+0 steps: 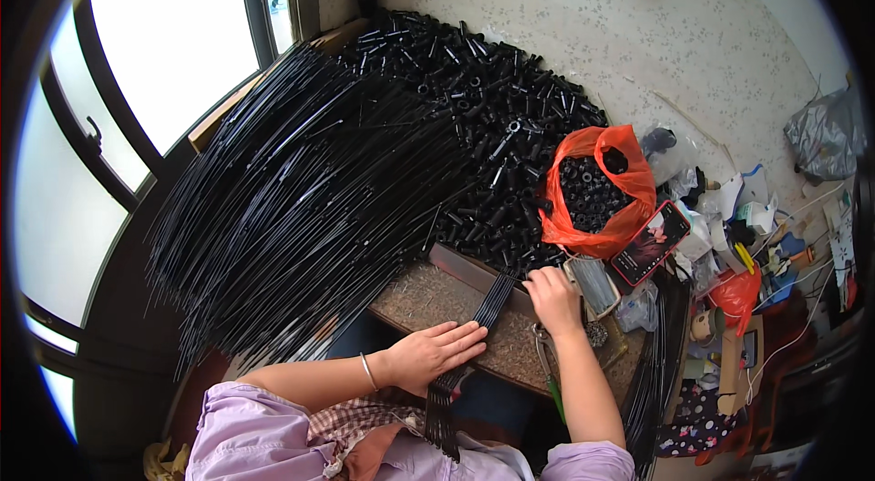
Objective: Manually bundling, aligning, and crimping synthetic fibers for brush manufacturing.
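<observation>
Black, thin and straight, the bundle of rods (493,299) lies side by side in a flat band that slants across the surface (410,297) in front of you. Its far end crosses a dark bar (463,269), and its near end hangs past the edge toward your lap, where the rods fan out. Your left hand (437,353) lies palm down over the band, fingers extended and close together, a bangle (367,372) on the wrist. Your right hand (553,297) is just beside the far end of the rods, fingers bent; you cannot tell from here whether they pinch anything. Both forearms reach forward from lilac sleeves.

Speckled brown, the surface also carries green-handled pliers (554,390) near your right forearm and a clear tray (612,309) of thin pieces. Beyond, short black tubes (474,98) form a heap against the patterned wall (729,53), and a mass of long ribs (301,189) spreads beside the bright window (169,25). An orange-red bag (629,146) of small black parts stands open behind a phone (652,242) with its screen lit.
</observation>
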The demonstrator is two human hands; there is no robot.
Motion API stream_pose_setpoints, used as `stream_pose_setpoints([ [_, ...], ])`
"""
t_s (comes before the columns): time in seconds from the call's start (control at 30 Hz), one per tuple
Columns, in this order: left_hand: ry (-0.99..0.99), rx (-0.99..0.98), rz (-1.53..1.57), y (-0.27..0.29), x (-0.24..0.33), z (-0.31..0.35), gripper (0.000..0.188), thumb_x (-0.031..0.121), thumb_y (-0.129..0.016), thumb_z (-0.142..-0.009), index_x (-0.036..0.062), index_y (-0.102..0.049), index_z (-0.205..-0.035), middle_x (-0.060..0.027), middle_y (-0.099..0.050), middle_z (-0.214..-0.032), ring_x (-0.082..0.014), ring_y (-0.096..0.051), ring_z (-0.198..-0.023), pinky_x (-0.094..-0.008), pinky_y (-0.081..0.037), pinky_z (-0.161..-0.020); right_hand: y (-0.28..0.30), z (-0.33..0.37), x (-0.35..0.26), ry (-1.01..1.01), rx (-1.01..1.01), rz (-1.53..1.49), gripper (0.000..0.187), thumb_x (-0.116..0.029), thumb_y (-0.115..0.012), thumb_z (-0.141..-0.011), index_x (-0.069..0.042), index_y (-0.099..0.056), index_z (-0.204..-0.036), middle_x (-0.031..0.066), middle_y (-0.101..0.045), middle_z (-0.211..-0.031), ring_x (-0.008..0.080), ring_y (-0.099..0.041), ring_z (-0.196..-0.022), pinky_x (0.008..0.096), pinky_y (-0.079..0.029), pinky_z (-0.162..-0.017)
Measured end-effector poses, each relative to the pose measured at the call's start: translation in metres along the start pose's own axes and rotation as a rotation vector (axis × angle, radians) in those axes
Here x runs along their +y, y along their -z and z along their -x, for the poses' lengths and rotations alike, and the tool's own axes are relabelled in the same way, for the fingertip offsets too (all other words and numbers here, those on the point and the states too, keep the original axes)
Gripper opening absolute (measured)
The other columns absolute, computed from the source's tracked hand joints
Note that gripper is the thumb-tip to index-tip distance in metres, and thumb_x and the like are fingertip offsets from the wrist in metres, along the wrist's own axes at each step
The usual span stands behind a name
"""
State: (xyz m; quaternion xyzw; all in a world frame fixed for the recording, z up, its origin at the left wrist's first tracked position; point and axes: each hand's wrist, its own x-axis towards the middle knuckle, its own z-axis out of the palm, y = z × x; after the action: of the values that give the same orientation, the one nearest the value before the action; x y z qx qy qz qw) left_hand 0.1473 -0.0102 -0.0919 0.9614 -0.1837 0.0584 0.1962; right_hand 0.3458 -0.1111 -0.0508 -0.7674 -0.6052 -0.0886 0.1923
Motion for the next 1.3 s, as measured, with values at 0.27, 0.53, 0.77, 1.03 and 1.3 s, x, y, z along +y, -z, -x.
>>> stream_pose_setpoints([
  [0.27,-0.007,-0.049,-0.098,0.007,0.0,0.004,0.076,0.045,-0.046,-0.063,-0.002,-0.02,-0.118,-0.0151,-0.016,-0.125,-0.0246,-0.016,-0.116,-0.0335,-0.016,-0.093,0.011,0.015,0.005,0.018,-0.036,0.067,0.008,-0.005,-0.049,-0.067,-0.005,-0.051,-0.074,0.0076,-0.046,-0.07,0.0235,-0.048,-0.062,0.0322,-0.038,-0.055],
  [0.53,-0.001,-0.013,-0.022,0.002,0.005,0.005,0.078,0.045,-0.047,-0.062,-0.0018,-0.02,-0.118,-0.0157,-0.016,-0.125,-0.0252,-0.016,-0.116,-0.0337,-0.016,-0.093,0.008,0.02,-0.003,-0.171,-0.01,-0.271,0.007,-0.003,-0.051,-0.067,-0.003,-0.054,-0.073,0.0098,-0.047,-0.066,0.0255,-0.049,-0.061,0.0309,-0.039,-0.054],
  [0.77,0.009,0.003,-0.026,0.003,0.004,0.001,0.076,0.045,-0.045,-0.064,-0.0016,-0.02,-0.118,-0.0173,-0.016,-0.124,-0.0267,-0.016,-0.116,-0.0341,-0.016,-0.093,0.01,0.018,-0.001,-0.136,-0.012,-0.207,0.008,-0.001,-0.05,-0.067,-0.005,-0.054,-0.073,0.0084,-0.046,-0.065,0.0245,-0.049,-0.06,0.0304,-0.039,-0.052],
  [1.03,0.012,-0.036,-0.1,-0.002,0.0,-0.005,0.075,0.045,-0.044,-0.064,-0.0012,-0.02,-0.118,-0.0173,-0.016,-0.124,-0.0267,-0.016,-0.116,-0.0341,-0.015,-0.093,0.004,0.011,0.017,-0.041,-0.02,-0.153,0.013,-0.003,-0.049,-0.066,-0.008,-0.053,-0.076,0.0067,-0.046,-0.067,0.0256,-0.049,-0.059,0.0331,-0.04,-0.05],
  [1.3,0.051,-0.05,-0.169,-0.002,-0.003,-0.009,0.074,0.045,-0.046,-0.064,0.0016,-0.02,-0.118,-0.0164,-0.016,-0.124,-0.0258,-0.015,-0.116,-0.0359,-0.014,-0.093,0.0,0.006,0.024,-0.054,-0.046,-0.194,0.009,-0.004,-0.05,-0.066,-0.007,-0.054,-0.074,0.0065,-0.047,-0.068,0.0254,-0.05,-0.06,0.0313,-0.04,-0.05],
])
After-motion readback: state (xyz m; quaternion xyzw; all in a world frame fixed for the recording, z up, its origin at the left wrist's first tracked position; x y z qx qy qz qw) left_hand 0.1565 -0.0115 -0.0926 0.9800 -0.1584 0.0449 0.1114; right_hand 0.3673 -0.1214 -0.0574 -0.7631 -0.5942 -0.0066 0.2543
